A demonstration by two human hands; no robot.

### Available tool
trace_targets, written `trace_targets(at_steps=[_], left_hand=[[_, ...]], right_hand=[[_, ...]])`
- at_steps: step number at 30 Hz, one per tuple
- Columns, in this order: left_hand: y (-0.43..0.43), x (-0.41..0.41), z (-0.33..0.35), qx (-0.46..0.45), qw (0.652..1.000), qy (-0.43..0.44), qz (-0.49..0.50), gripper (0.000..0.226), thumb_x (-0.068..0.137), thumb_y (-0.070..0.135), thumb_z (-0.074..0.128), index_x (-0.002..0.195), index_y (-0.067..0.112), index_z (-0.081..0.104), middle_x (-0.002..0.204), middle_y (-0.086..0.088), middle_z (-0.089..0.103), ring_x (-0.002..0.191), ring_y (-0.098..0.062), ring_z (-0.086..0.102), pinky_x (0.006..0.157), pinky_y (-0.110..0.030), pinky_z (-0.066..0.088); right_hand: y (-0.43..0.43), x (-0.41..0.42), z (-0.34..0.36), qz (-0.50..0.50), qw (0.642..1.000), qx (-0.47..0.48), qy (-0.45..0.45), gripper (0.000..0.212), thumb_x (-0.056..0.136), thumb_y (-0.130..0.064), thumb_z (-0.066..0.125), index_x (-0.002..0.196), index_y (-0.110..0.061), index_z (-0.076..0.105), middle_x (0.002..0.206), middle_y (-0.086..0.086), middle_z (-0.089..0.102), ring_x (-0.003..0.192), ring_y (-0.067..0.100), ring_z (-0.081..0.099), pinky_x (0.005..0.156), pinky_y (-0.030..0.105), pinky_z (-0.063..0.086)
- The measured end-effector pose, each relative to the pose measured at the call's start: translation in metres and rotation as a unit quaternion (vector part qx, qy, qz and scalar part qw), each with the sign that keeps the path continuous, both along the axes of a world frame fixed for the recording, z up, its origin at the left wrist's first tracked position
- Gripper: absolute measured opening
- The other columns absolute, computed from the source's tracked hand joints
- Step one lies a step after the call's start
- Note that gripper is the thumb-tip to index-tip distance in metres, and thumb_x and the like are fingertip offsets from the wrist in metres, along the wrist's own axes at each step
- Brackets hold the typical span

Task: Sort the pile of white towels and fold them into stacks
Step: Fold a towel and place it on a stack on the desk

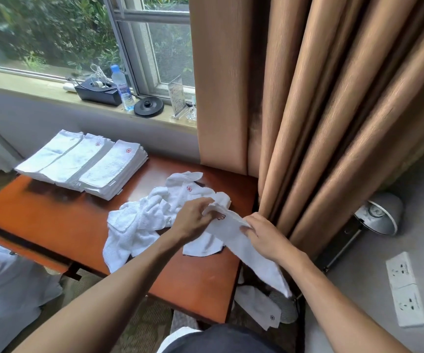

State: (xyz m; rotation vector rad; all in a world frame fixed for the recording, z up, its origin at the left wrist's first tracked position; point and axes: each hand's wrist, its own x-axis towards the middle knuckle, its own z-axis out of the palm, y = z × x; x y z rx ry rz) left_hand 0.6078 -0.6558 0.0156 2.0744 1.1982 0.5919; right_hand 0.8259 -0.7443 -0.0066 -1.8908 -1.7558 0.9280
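Centre frame: left hand [193, 220] and right hand [264, 238] each pinch one towel [231, 231], its tail draping off the table's [53, 215] right edge. Pile [144, 217] just left; stacks [83, 164] at the table's upper-left corner, bare wood below.

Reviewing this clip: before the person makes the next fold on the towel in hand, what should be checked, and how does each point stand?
1. Grip: left hand and right hand both hold the long white terry towel: ok.
2. Towel laid flat: not ok; it is bunched, and its lower end hangs past the right edge of the reddish-brown wooden table.
3. Bare wood to fold on: ok, left of the loose pile of crumpled white towels.
4. Three stacks of folded white towels squared up, side by side at the far left: ok.
5. White item on the floor under the hanging end, dropped towel or not: cannot tell.
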Motion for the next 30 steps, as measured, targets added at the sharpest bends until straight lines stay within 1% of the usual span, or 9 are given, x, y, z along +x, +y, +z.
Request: trace_targets(at_steps=[4, 7, 11, 14, 18, 23, 25, 27, 30], left_hand=[[-0.007, 0.022, 0.004, 0.023, 0.996, -0.024, -0.078, 0.017, 0.097, 0.012, 0.062, 0.105, 0.020, 0.075, 0.095, 0.008, 0.069, 0.091, -0.009, 0.063, 0.082, -0.033, 0.051], [-0.009, 0.027, 0.006, 0.060, 0.995, -0.014, -0.078, 0.014, 0.098, 0.024, 0.058, 0.106, 0.024, 0.070, 0.096, 0.015, 0.065, 0.090, -0.005, 0.060, 0.078, -0.031, 0.050], [-0.008, 0.012, 0.003, 0.069, 0.993, 0.075, -0.065, 0.018, 0.104, 0.037, 0.050, 0.095, 0.023, 0.055, 0.090, 0.008, 0.063, 0.084, -0.017, 0.059, 0.073, -0.041, 0.049], [-0.011, 0.005, 0.001, 0.070, 0.993, 0.078, -0.062, 0.021, 0.106, 0.033, 0.050, 0.086, 0.027, 0.046, 0.081, 0.010, 0.058, 0.077, -0.016, 0.054, 0.066, -0.039, 0.045], [-0.011, 0.015, 0.011, 0.096, 0.992, 0.038, -0.068, 0.015, 0.105, 0.031, 0.053, 0.092, 0.025, 0.053, 0.082, 0.009, 0.061, 0.077, -0.015, 0.056, 0.067, -0.043, 0.049], [-0.008, 0.027, 0.018, 0.099, 0.994, -0.013, -0.042, 0.017, 0.100, 0.034, 0.059, 0.112, 0.025, 0.050, 0.092, 0.011, 0.062, 0.081, -0.016, 0.059, 0.072, -0.041, 0.053], [-0.008, 0.029, 0.019, 0.096, 0.995, -0.024, -0.032, 0.026, 0.099, 0.038, 0.057, 0.113, 0.025, 0.040, 0.096, 0.010, 0.058, 0.078, -0.015, 0.057, 0.072, -0.039, 0.051], [-0.007, 0.030, 0.022, 0.099, 0.994, -0.014, -0.047, 0.025, 0.098, 0.043, 0.051, 0.111, 0.029, 0.036, 0.098, 0.012, 0.056, 0.080, -0.016, 0.058, 0.073, -0.039, 0.051], [-0.005, 0.030, 0.027, 0.107, 0.991, 0.000, -0.078, 0.014, 0.099, 0.042, 0.050, 0.103, 0.030, 0.042, 0.095, 0.011, 0.060, 0.083, -0.018, 0.058, 0.076, -0.042, 0.051]], right_hand=[[0.004, -0.011, 0.007, -0.029, 0.996, 0.049, 0.070, 0.019, 0.106, -0.033, 0.056, 0.087, -0.038, 0.057, 0.089, -0.011, 0.058, 0.085, 0.015, 0.057, 0.080, 0.037, 0.046], [0.005, -0.016, 0.013, -0.059, 0.990, 0.046, 0.120, 0.016, 0.107, -0.024, 0.051, 0.097, -0.029, 0.063, 0.092, -0.004, 0.070, 0.093, 0.026, 0.064, 0.083, 0.044, 0.051], [0.004, -0.013, 0.015, -0.089, 0.982, 0.041, 0.162, 0.024, 0.110, -0.032, 0.046, 0.107, -0.014, 0.062, 0.101, 0.009, 0.073, 0.101, 0.030, 0.065, 0.089, 0.044, 0.051], [0.001, -0.014, 0.015, -0.102, 0.974, 0.036, 0.197, 0.027, 0.109, -0.039, 0.048, 0.108, -0.018, 0.063, 0.101, 0.006, 0.073, 0.099, 0.028, 0.067, 0.087, 0.041, 0.052], [0.006, -0.014, 0.010, -0.144, 0.970, 0.100, 0.171, 0.011, 0.108, -0.034, 0.049, 0.117, -0.028, 0.054, 0.101, -0.007, 0.070, 0.096, 0.014, 0.067, 0.083, 0.037, 0.051], [0.010, -0.009, 0.020, -0.135, 0.958, 0.200, 0.154, 0.050, 0.107, -0.017, 0.051, 0.144, -0.046, 0.035, 0.129, -0.007, 0.060, 0.114, 0.007, 0.061, 0.095, 0.022, 0.048], [0.009, -0.008, 0.021, -0.130, 0.957, 0.223, 0.133, 0.040, 0.107, -0.015, 0.052, 0.136, -0.041, 0.045, 0.133, -0.005, 0.059, 0.118, 0.012, 0.059, 0.100, 0.030, 0.048], [0.009, -0.006, 0.022, -0.147, 0.958, 0.216, 0.121, 0.023, 0.108, -0.020, 0.053, 0.122, -0.039, 0.051, 0.122, -0.006, 0.063, 0.107, 0.011, 0.062, 0.092, 0.035, 0.051], [0.009, -0.003, 0.021, -0.168, 0.958, 0.195, 0.122, 0.016, 0.107, -0.029, 0.052, 0.102, -0.043, 0.047, 0.099, -0.013, 0.064, 0.091, -0.002, 0.061, 0.073, 0.025, 0.048]])
